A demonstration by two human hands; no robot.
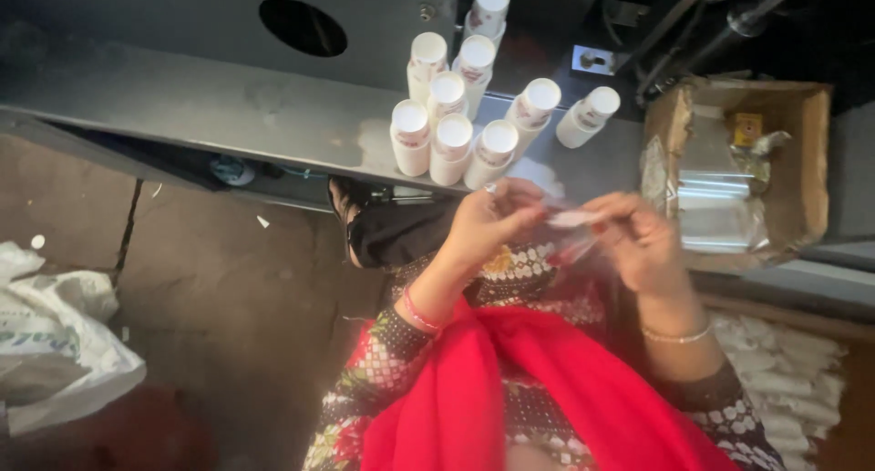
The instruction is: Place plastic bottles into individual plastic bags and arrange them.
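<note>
My left hand (488,223) and my right hand (638,238) meet in front of me, both pinching a small clear plastic sleeve (572,220) with a whitish edge. The film stretches between the fingertips of the two hands. Just beyond my hands, several white capped bottles (453,147) stand clustered on a grey metal shelf (228,106). None of the bottles is touched by either hand.
A cardboard box (802,161) holding clear plastic film (715,202) sits at the right. The grey machine panel has a round hole (303,26). A white sack (55,334) lies on the floor at left. A pile of white packets (784,371) lies at lower right.
</note>
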